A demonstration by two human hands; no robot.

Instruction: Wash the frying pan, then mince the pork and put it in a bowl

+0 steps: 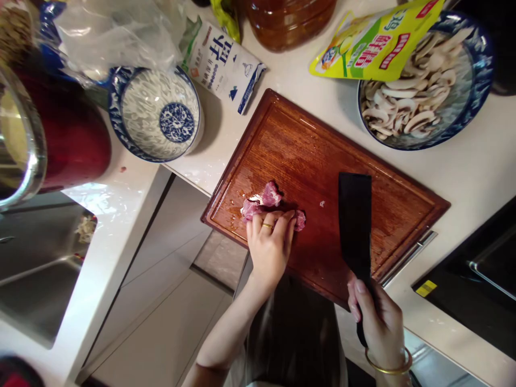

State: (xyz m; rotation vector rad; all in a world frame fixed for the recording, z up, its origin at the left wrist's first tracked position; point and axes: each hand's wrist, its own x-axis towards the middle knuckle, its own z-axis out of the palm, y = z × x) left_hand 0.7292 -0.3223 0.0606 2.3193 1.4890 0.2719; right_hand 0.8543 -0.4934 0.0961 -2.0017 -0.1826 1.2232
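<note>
A piece of raw pink meat (266,200) lies on a reddish wooden cutting board (306,145) near its front left corner. My left hand (269,242), wearing a gold ring, presses down on the meat with fingers curled over its near side. My right hand (377,320), with a gold bangle at the wrist, grips the handle of a black cleaver (355,220). The blade rests flat above the board, to the right of the meat and apart from it.
A blue-rimmed plate of sliced mushrooms (423,102) sits at back right under a yellow packet (374,43). An empty blue-and-white bowl (157,113) and a salt bag (221,62) stand at back left. A sink (36,269) lies far left, a black cooktop (475,290) at right.
</note>
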